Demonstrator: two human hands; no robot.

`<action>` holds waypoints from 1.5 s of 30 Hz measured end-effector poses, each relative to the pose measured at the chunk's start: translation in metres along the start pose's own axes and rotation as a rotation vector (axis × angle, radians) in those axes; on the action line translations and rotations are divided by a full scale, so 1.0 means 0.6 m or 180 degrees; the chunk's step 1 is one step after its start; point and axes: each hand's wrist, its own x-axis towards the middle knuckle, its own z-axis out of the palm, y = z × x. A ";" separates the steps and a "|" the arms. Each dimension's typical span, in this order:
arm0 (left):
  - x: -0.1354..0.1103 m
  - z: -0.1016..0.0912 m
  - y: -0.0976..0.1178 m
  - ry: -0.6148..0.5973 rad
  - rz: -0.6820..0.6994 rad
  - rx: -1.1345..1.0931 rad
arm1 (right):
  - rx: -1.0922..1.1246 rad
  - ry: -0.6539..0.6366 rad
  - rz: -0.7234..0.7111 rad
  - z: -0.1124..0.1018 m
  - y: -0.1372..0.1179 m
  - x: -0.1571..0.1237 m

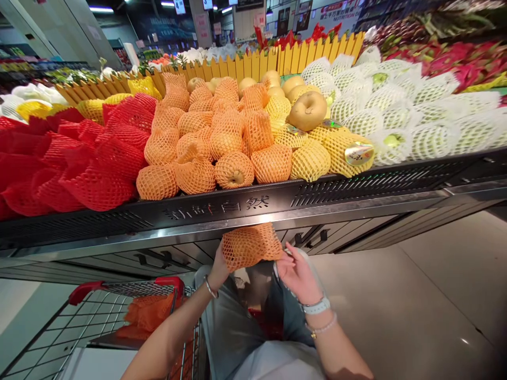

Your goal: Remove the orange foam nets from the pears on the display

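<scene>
An orange foam net sleeve (252,246) is held over my lap, just in front of the display edge. A rounded, brownish-yellow shape shows faintly through its mesh; I cannot make out the fruit clearly. My left hand (221,266) grips the sleeve's left end, its fingers mostly hidden behind the mesh. At the right end, my right hand (296,270) has its curled fingers on the sleeve's loose edge, palm turned up. Beyond the hands, rows of fruit in orange foam nets (234,170) sit on the stand, with a bare brownish pear (308,111) on top at their right.
A black tray front (214,207) with a metal ledge borders the display. Red-netted fruit (99,177) lies left, yellow-netted fruit (311,161) and white-netted fruit (431,134) right. A shopping cart (105,289) holding orange nets (147,315) stands at lower left. A yellow picket fence (245,66) runs behind.
</scene>
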 end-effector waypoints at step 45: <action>-0.013 0.023 -0.011 -0.0366 -0.0840 -0.0685 | -0.3869 -0.0293 -0.1967 0.044 -0.020 0.008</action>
